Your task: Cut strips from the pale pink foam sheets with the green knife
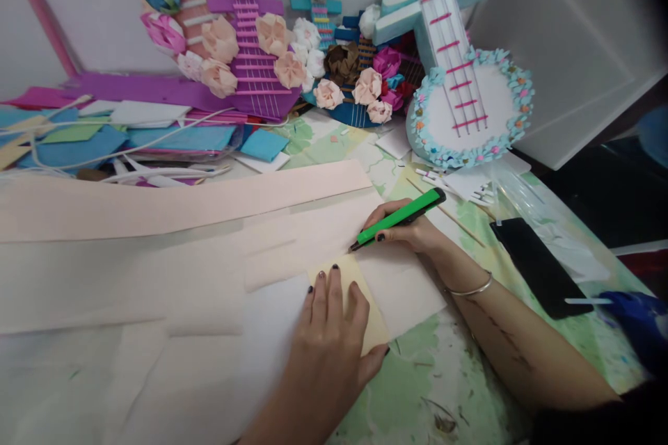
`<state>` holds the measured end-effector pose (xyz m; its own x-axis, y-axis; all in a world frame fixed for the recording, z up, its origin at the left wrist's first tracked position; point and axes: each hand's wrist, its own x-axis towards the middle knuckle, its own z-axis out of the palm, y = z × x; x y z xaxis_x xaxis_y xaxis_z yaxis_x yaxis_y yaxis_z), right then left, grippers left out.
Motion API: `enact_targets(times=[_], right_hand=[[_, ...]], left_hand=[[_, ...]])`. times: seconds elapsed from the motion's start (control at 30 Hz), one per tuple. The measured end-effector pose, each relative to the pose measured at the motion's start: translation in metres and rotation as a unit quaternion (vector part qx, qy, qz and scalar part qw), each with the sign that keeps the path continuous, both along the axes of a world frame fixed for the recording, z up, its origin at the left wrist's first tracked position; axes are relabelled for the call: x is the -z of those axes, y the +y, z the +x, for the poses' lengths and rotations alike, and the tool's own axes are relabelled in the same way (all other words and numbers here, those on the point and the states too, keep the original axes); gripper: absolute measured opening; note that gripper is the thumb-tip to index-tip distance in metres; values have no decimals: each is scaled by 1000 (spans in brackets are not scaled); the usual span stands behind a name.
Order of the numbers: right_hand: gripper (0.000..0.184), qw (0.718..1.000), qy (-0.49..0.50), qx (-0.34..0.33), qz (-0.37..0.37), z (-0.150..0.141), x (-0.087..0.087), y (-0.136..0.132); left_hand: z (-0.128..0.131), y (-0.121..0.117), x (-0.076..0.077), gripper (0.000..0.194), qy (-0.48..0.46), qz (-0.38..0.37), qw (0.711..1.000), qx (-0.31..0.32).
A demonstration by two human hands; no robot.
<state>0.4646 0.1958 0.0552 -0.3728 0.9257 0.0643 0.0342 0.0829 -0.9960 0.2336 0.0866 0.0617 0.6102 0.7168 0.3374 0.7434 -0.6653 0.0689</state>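
Observation:
My right hand (410, 231) is closed round a green utility knife (404, 217), its tip slanting down to the left. That tip meets the pale pink sheet (313, 233) at the top edge of a yellow paper piece (348, 271). Fingers spread, my left hand (326, 334) lies flat, pressing on the yellow piece and partly covering it. Just left of these fingers is a white sheet (276, 313). Beyond both hands stretches a long pale pink strip (209, 205).
Decorated toy guitars (454, 69) with paper flowers stand at the back. Coloured sheets (177, 135) and white cords are piled at the back left. A black phone (540, 268), a thin wooden stick (459, 222) and clear plastic (553, 236) lie at the right on the patterned tablecloth (417, 375).

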Motion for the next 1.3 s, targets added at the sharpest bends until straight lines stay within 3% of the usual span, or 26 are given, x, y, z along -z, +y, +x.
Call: enact_targets(times=[0.83,1.3], right_hand=[[28,997,37,24,-59,-3,-5,-2],[24,998,48,14,-42,-2,0,0]], left_hand=[[0,0,0,61,-8,7,1000,3],[-2,-1,4,61,15,-14,1000,9]])
